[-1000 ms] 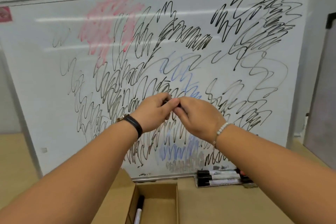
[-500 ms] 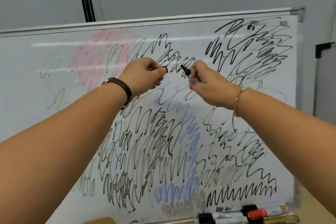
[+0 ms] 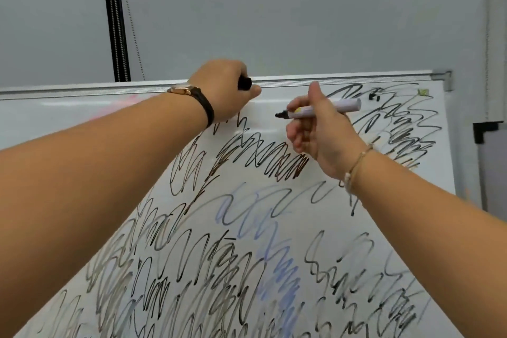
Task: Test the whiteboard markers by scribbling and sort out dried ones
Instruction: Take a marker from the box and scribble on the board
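A whiteboard (image 3: 274,107) covered in black, grey, blue and faint red scribbles fills the lower view. My right hand (image 3: 321,134) grips an uncapped white-barrelled marker (image 3: 323,111), its black tip pointing left, close to a blank patch near the board's top edge. My left hand (image 3: 225,90) is raised by the board's top frame and holds the black cap (image 3: 245,83) in curled fingers. The cap and marker are well apart.
A grey wall rises behind the board, with a black vertical strip and bead cord (image 3: 115,22) at the upper left. A dark bracket (image 3: 487,130) sticks out at the right edge. The board's metal frame corner (image 3: 444,81) is at the upper right.
Both hands pulled the cap off the marker, then rose toward the board's top. The camera tilted up, so the box and marker tray have left the view.
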Demonstrator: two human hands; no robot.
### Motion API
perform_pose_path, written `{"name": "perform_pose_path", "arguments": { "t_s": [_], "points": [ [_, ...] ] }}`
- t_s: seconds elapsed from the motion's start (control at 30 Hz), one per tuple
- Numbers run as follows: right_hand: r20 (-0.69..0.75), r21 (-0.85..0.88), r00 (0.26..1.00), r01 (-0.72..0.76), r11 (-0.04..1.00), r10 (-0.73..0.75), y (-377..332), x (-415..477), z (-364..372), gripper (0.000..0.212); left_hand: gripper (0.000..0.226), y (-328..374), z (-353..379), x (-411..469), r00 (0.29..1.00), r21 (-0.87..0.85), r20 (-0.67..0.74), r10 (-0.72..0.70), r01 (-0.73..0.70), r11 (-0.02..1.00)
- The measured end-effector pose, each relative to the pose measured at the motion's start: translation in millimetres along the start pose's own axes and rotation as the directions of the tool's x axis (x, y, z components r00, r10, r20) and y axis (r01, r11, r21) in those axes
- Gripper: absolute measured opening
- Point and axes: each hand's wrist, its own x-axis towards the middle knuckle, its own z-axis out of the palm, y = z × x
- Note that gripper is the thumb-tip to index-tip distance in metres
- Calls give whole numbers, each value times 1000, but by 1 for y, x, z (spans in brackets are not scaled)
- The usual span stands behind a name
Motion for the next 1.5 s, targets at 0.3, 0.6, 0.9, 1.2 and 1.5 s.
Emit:
{"name": "perform_pose_path", "arguments": {
  "t_s": [0.3,0.6,0.9,1.2,1.5],
  "points": [
    [-90,-256,973,184,949,-213,3,28,19,9,48,-22,22,23,995,-10,103,14,-13,1000],
    [-14,-326,971,222,919,-239,11,25,16,15,37,-18,17,18,998,-58,69,13,-9,998],
    [-98,-356,941,270,894,-324,16,19,5,16,35,-18,25,16,999,-12,-8,50,-50,999],
    [-173,-332,912,302,893,-373,22,15,-10,19,35,-21,28,18,997,-20,-29,65,-66,998],
    [-74,-268,928,334,904,-365,36,12,-17,14,33,-23,32,18,995,-21,-60,79,-81,997]
  ]
}}
